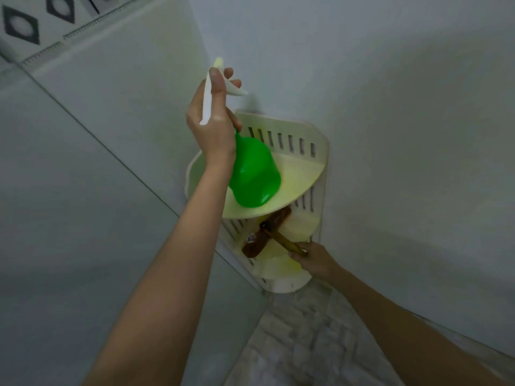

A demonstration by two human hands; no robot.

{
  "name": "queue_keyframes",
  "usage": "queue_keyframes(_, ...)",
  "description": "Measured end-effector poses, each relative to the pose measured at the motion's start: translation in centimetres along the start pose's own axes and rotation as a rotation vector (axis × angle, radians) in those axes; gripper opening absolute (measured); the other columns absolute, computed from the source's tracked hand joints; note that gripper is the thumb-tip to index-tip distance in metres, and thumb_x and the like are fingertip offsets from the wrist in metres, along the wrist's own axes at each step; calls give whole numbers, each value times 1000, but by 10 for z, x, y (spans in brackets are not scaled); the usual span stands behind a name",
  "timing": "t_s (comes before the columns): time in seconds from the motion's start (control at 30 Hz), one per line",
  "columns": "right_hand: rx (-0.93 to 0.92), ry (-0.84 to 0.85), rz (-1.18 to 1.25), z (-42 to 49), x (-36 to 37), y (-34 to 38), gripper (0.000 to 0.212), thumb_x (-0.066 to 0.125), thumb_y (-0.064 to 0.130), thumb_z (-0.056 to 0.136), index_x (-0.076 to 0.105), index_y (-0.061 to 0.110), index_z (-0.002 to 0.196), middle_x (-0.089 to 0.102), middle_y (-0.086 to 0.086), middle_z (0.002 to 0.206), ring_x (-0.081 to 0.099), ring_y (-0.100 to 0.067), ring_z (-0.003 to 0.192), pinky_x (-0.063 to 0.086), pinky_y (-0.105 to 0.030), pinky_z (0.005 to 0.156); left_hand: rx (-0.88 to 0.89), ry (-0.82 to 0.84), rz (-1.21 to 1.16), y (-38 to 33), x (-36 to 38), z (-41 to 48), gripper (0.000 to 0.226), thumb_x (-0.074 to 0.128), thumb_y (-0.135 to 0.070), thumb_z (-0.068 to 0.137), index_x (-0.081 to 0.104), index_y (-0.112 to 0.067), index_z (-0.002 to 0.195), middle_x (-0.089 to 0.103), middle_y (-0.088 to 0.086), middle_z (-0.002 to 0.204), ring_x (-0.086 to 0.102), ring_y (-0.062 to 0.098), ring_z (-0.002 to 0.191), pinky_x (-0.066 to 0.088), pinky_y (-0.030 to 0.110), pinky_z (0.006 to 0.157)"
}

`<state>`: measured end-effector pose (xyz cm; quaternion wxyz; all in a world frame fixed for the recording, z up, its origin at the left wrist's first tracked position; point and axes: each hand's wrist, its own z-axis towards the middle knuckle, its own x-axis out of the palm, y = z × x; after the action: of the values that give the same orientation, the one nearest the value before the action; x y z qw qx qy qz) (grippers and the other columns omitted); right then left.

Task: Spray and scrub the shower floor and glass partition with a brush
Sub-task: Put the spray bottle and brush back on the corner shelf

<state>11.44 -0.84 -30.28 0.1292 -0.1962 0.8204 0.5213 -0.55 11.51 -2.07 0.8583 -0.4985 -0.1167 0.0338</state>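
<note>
Gripping the spray bottle (pixel 255 174) by its white trigger head, the left hand (pixel 214 118) holds the glossy green, bell-shaped body at the top tier of the corner shelf (pixel 306 179). I judge it is held by the neck so that a finger can reach the trigger. At five o'clock from it, the right hand (pixel 316 261) is curled round the slim handle of the brush (pixel 263 236), whose long brown head lies across the lower tier. That end-grasp suits drawing it out between the tiers. The shelf is cream plastic, quarter-round, with slotted back walls. The shower floor (pixel 292 344) at six o'clock is a pale, rough stone mosaic, and scrubbing seems not yet begun. The smooth panel at nine o'clock may be the partition; I cannot tell.
</note>
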Motion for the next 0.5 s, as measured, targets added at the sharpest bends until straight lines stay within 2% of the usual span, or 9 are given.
queue_keyframes(0.13,68,57,9,28,7,0,34,56,44,92,62,15,108,57,-4,70,55,-19,57,40,-24,46,-30,18,13,6,6,10,25,51,-27,104,73,-25,90,76,-3,91,69,9,70,40,34,44)
queue_keyframes(0.27,31,7,-45,46,11,1,29,52,34,94,60,8,103,54,-1,68,53,-15,56,36,-21,47,-20,27,70,6,7,11,21,53,-29,102,71,-31,90,76,-8,86,71,11,74,43,34,46)
queue_keyframes(0.37,-32,-26,-239,49,13,-7,20,47,33,96,52,15,98,50,2,68,54,-22,65,34,-25,49,-23,85,194,6,3,9,13,59,-33,100,67,-35,90,70,-10,81,62,11,59,48,31,53)
queue_keyframes(0.43,-77,-82,-364,47,14,-13,23,41,34,100,52,16,109,54,0,75,56,-25,70,35,-27,51,-64,112,215,12,-5,4,4,67,-34,95,64,-34,98,68,-8,86,65,13,61,54,29,61)
queue_keyframes(0.5,-92,-133,-451,46,15,-16,33,36,35,102,52,17,124,58,-7,97,59,-28,86,42,-30,62,-100,139,257,19,-16,-7,28,73,-38,89,61,-29,113,68,-13,100,72,9,82,59,29,77)
